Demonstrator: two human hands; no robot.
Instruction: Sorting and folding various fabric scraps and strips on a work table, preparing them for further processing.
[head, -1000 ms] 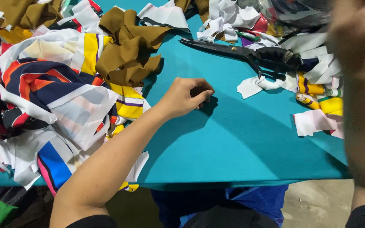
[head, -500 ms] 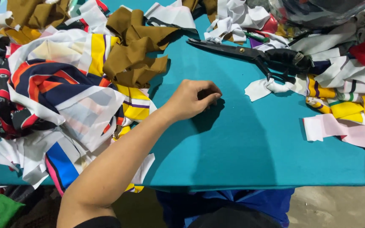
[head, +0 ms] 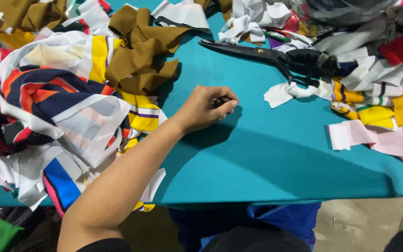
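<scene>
Fabric scraps (head: 71, 107) are heaped just beside my left wrist, striped navy, orange, yellow and white knit, soft and crumpled. My left hand (head: 206, 108) rests on the bare teal table cover (head: 267, 158), fingers curled into a loose fist; something small and dark may be pinched in the fingertips, can't tell what. Olive-brown cloth pieces (head: 138, 56) lie beyond my knuckles, folded and matte. Black tailor's shears (head: 276, 58) sit further out past my fingertips, blades closed, untouched. More scraps, white, yellow, pink and red strips (head: 378, 107), piled well apart on the far side. My right hand is barely in frame at the edge, state unreadable. Judging progress: plenty already cut, both heaps unsorted, middle of cover bare.
</scene>
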